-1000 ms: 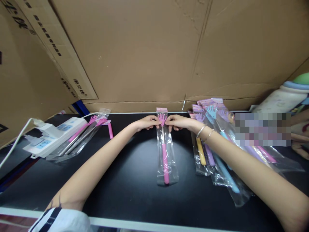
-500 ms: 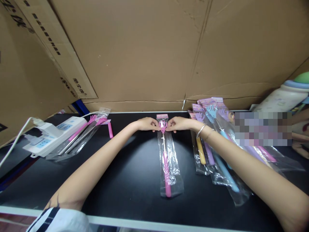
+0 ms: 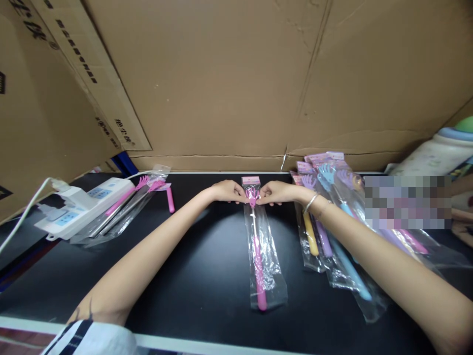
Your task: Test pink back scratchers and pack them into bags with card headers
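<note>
A pink back scratcher (image 3: 260, 268) with a claw-shaped head and a metal rod lies inside a clear plastic bag (image 3: 276, 291) in the middle of the black table. Its handle points toward me, and a pink header card (image 3: 251, 180) tops the bag at the far end. My left hand (image 3: 229, 191) pinches the bag's left edge beside the claw head. Opposite it, my right hand (image 3: 277, 192) is closed on the right edge at the same height. The fingertips of both hands nearly meet over the base of the claw.
Several bagged back scratchers (image 3: 325, 241) overlap on the right, partly behind my right forearm. At left, a white power strip (image 3: 88, 202) stands beside pink scratchers (image 3: 129, 199) and a loose pink handle (image 3: 170, 199). Cardboard (image 3: 221, 88) walls the back. Another person's hand (image 3: 461, 217) shows far right.
The bagged pink back scratcher has slid toward me, its handle end swinging slightly right. Both hands have moved a little nearer with it, still pinching near the claw head.
</note>
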A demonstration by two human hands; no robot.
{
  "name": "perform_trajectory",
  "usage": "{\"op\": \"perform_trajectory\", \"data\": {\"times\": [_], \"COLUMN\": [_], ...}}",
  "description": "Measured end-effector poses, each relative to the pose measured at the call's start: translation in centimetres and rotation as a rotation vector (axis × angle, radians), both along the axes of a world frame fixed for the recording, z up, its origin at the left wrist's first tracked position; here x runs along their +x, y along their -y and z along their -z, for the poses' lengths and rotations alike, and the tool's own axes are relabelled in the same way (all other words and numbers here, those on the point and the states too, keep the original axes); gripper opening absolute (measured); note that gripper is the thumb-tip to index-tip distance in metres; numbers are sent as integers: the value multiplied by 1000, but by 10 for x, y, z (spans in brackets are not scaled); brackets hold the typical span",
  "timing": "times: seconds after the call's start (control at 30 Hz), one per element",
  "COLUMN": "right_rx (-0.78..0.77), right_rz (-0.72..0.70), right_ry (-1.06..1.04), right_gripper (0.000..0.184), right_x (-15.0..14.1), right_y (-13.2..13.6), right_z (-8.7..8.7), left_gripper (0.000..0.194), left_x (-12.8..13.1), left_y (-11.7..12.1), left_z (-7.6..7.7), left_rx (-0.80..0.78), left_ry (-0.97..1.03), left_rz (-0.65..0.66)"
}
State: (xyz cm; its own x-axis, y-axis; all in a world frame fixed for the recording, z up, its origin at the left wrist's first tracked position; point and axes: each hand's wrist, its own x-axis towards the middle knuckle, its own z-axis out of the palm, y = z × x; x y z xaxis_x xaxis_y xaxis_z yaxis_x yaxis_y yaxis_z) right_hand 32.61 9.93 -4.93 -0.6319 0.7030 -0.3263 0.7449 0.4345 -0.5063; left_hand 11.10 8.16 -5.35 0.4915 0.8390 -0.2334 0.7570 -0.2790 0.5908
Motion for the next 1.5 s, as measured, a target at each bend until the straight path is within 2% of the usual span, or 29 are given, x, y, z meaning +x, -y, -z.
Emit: {"op": "perform_trajectory", "data": {"times": [0.8, 1.03, 1.27, 1.5], "right_rx": [-6, -8, 72, 235], "right_rz": [-11, -8, 31, 89], "right_ry": [3, 27, 110, 162], "right_gripper": [53, 52, 40, 27], "right_x": [0, -3, -11, -18], "right_y": [3, 5, 19, 30], "right_z": [-3, -5, -16, -25], "left_gripper": [46, 47, 42, 35], "left_x": [0, -3, -7, -11], "left_y": [-1, -1, -4, -3], "left_z": [2, 1, 1, -2], "left_rx": [-17, -73, -131, -151], "left_ry": [30, 116, 184, 212], "left_rz": [2, 74, 158, 215]}}
